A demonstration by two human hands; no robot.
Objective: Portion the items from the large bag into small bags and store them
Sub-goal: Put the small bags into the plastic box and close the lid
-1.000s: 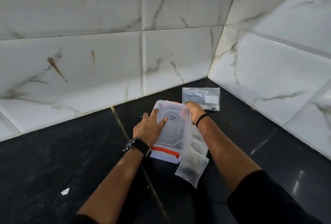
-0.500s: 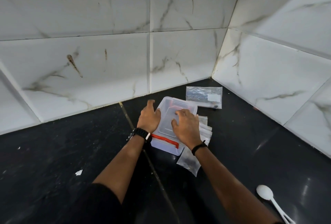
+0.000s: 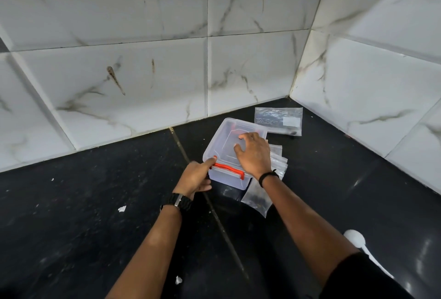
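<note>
A person's right hand (image 3: 254,153) lies palm-down with fingers spread on the lid (image 3: 232,142) of a clear box (image 3: 229,180) standing on a black desk (image 3: 95,203) in a corner of white marble-look tiles; that grip is released, pressing rather than grasping. The left hand (image 3: 194,177), forearm reaching in from below with a black watch (image 3: 177,202) at the wrist, has its forefinger laid on the left end of the red latch (image 3: 229,169) at the box's near edge, its other fingers curled beneath; whether they clasp the latch cannot be told. Small bags (image 3: 278,162) lie stacked just right of the box, partly under the right wrist, with one filled bag (image 3: 256,199) nearer the camera. The large bag (image 3: 278,120) lies flat behind the box, near the corner. A white spoon (image 3: 355,239) rests at lower right.
</note>
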